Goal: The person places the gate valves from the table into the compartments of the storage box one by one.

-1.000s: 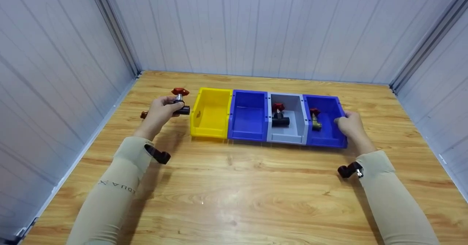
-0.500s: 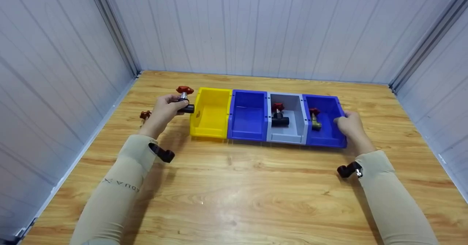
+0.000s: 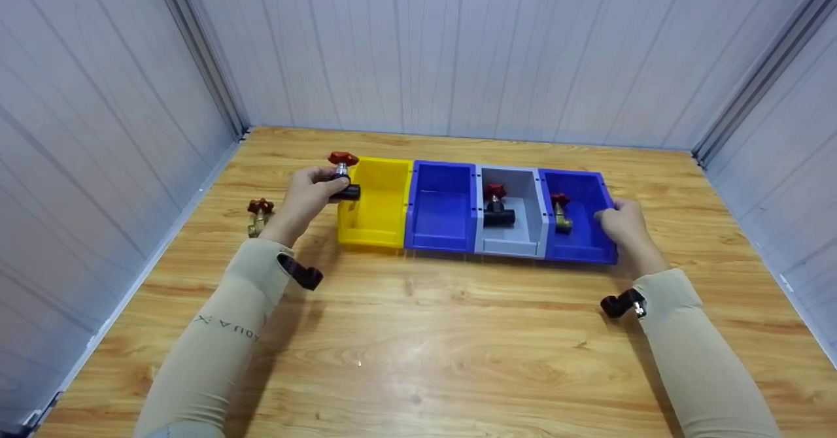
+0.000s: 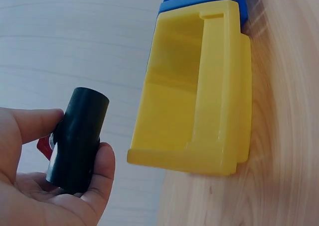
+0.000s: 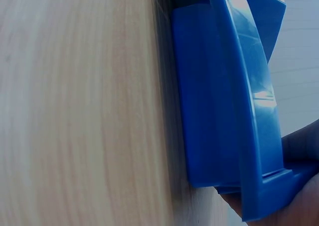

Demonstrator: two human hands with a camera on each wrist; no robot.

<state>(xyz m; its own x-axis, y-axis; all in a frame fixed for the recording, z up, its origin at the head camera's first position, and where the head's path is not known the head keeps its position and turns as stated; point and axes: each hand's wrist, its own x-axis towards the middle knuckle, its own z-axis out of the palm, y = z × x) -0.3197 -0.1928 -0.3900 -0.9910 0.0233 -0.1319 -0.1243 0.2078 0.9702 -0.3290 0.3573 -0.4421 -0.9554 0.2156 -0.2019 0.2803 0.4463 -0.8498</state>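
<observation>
My left hand [image 3: 307, 199] pinches a black valve [image 4: 79, 139] by its pipe body, with the red handwheel [image 3: 343, 158] on top. In the head view the valve overlaps the left wall of the yellow bin [image 3: 381, 225]; in the left wrist view it hangs beside that bin's open side. My right hand [image 3: 626, 229] grips the outer wall of the right blue bin [image 3: 592, 242], thumb over its rim. Inside that bin lies a brass valve [image 3: 561, 219] with a red handwheel. Another black valve [image 3: 499, 216] lies in the grey bin [image 3: 523, 245].
Between the yellow and grey bins is a second blue bin [image 3: 441, 219], joined in the same row. Another brass valve [image 3: 258, 216] with a red handwheel is on the wooden table [image 3: 418, 333], left of my left forearm. Pale panel walls [image 3: 431, 52] enclose the table.
My left hand has moved right with the black valve, from left of the yellow bin to its left wall, uncovering the brass valve on the table. The right hand keeps its grip.
</observation>
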